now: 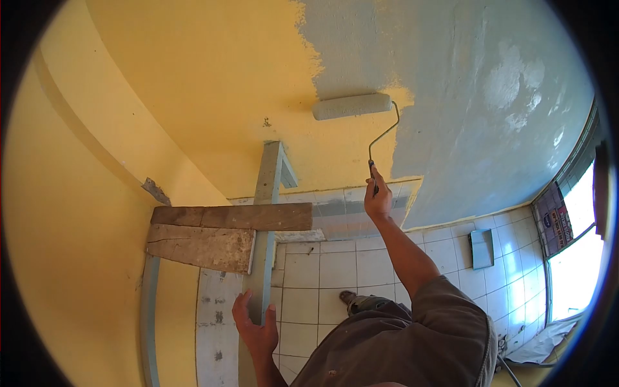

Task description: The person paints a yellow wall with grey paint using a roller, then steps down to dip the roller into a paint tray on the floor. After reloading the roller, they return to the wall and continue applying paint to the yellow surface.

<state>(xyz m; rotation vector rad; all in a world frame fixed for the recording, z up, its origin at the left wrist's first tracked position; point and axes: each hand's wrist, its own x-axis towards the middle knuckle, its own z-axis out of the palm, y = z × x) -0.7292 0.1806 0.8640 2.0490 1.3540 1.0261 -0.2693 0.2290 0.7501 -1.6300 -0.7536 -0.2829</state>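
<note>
My right hand (378, 197) is closed around the handle of a paint roller (352, 106). The roller's grey-coated sleeve lies against the wall (258, 71), over yellow paint at the border with grey paint. Lower down, my left hand (256, 326) straddles a grey beam (265, 251), fingers on one side and thumb on the other. Its grip looks loose, and part of the beam is hidden by the hand. Two worn wooden boards (232, 218) rest across the beam just beyond this hand.
A grey paint tray (481, 249) sits on the white tiled floor (338, 267) to the right. A bright opening (577, 248) is at the far right, with a plastic sheet (541, 342) below it. Another grey post (149, 316) stands by the left yellow wall.
</note>
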